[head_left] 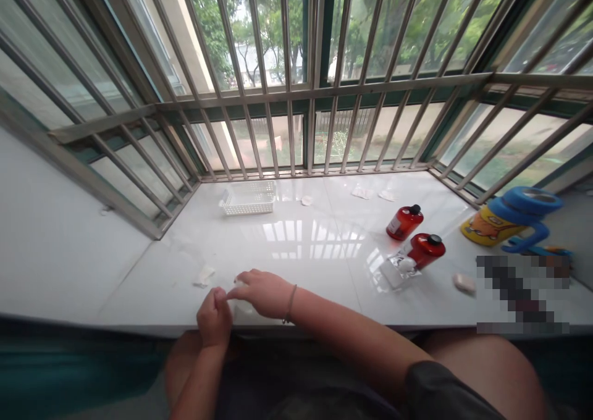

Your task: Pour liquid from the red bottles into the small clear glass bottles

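My left hand (214, 318) is closed in a fist at the front edge of the white counter, its thumb on top. Whatever it may hold is hidden by the curled fingers. Coming from the right, my right hand (265, 294) meets it over the counter. One of its digits reaches to the left thumb, while the other visible fingers stretch out above with a gap between. I make out nothing in the right hand. A crumpled white scrap (204, 277) lies just beyond the left hand.
A white perforated basket (249, 199) stands at the back. Two red bottles (404, 223), a clear plastic packet (399, 270), a pale bar-shaped piece (464, 283) and a blue-and-yellow jug (491, 222) are on the right. White scraps (361, 193) lie near the barred window.
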The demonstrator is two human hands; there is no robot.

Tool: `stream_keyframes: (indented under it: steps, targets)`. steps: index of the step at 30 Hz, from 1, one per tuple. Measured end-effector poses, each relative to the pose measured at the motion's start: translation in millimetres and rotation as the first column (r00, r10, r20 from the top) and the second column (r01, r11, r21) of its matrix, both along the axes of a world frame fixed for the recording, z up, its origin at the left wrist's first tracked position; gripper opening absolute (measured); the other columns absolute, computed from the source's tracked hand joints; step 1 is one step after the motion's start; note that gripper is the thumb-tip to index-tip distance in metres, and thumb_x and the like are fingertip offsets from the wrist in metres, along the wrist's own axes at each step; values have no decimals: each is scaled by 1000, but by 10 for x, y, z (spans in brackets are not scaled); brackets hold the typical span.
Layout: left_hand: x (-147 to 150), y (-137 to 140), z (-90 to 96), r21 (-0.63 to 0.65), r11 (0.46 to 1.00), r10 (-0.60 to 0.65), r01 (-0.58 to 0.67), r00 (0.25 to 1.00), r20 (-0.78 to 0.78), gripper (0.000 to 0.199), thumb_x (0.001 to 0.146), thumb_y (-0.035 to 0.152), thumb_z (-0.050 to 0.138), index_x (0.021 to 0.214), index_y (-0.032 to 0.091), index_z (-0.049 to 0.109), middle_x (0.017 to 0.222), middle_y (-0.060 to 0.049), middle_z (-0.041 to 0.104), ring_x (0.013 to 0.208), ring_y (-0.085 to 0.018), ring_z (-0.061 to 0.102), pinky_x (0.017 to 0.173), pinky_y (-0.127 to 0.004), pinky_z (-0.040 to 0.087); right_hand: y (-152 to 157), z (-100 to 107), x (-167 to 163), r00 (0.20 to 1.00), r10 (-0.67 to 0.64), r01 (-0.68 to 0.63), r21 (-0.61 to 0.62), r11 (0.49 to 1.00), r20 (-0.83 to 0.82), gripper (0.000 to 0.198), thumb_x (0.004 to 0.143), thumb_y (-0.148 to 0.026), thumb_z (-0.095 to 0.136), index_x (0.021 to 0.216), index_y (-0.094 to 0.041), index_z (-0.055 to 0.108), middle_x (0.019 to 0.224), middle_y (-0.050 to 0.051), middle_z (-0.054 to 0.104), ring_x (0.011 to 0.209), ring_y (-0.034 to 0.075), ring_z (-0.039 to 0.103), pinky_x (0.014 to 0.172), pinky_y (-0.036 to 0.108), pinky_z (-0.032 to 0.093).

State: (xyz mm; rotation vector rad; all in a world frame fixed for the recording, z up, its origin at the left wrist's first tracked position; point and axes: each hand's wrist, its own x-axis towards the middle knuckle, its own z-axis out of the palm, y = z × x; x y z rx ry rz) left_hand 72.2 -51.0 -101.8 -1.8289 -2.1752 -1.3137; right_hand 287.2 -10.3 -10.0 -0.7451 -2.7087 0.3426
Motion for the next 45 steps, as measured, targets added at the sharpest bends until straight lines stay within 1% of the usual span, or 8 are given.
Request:
stream_keyframes:
  steps: [5, 9, 12, 16, 19, 27, 37, 45]
  targets:
    - [9, -8, -4, 3, 1000, 0, 0, 1000, -9, 33, 103, 36, 45, 74, 24, 56, 65, 0, 61, 64, -20, 55, 65, -30, 38, -112, 153, 248, 999, -35, 38, 72, 997, -31, 53, 107, -39, 62, 159, -38, 50, 163, 14, 50, 126, 28, 63, 105, 44, 54]
    - [11, -8, -31, 19, 1000, -2, 2, 1000, -13, 30, 103, 37, 46, 79, 24, 59, 68, -1, 63, 66, -21, 58, 67, -30, 40, 79, 493, 1035, 943, -327, 330, 69, 941, -55, 44, 107, -33, 62, 150, -28, 60, 156, 14, 57, 136, 30, 57, 113, 47, 50]
    - [6, 2, -61, 12, 1000, 28, -28, 1000, -9, 27, 102, 38, 46, 85, 24, 61, 73, -2, 66, 69, -22, 61, 68, -30, 41, 360, 743, 1879, 753, -656, 639, 183, 747, 50, 38, 108, -34, 55, 142, -22, 65, 155, 17, 57, 136, 34, 55, 115, 49, 47]
    - [6, 10, -83, -47, 997, 62, -63, 998, -15, 24, 102, 38, 49, 89, 23, 62, 76, -3, 68, 71, -22, 62, 69, -29, 41, 726, 945, 3009, 210, -909, 910, 267, 316, 360, 54, 106, -47, 53, 154, -21, 53, 153, 23, 55, 135, 39, 55, 104, 51, 50]
    - [10, 11, -87, -65, 995, 71, -71, 997, -8, 24, 102, 39, 50, 91, 23, 64, 77, -4, 69, 71, -22, 63, 69, -29, 41, 878, 996, 3582, 58, -857, 954, 225, 198, 511, 55, 100, -47, 66, 139, -9, 65, 127, 28, 69, 112, 39, 68, 90, 48, 54]
    - [18, 25, -69, -74, 995, 68, -69, 998, -8, 24, 102, 39, 49, 92, 24, 63, 78, -4, 69, 71, -22, 63, 68, -29, 40, 964, 856, 3687, 265, -743, 924, 59, 379, 615, 46, 87, -41, 80, 123, -12, 76, 112, 18, 79, 96, 30, 73, 78, 35, 53]
    - [35, 36, -23, -80, 993, 83, -84, 996, -24, 26, 102, 41, 46, 90, 25, 62, 76, -4, 67, 70, -24, 61, 67, -30, 39, 540, 614, 2108, 745, -490, 577, -70, 814, 454, 61, 85, -41, 83, 141, -26, 65, 132, 12, 69, 103, 29, 74, 85, 34, 55]
    - [23, 27, -24, -91, 992, 80, -84, 996, -43, 24, 102, 40, 46, 92, 25, 62, 79, -4, 69, 72, -25, 62, 68, -31, 40, -99, 612, 1497, 903, -374, 390, -38, 920, 210, 91, 80, -53, 93, 156, -26, 52, 164, 18, 47, 127, 38, 67, 104, 48, 57]
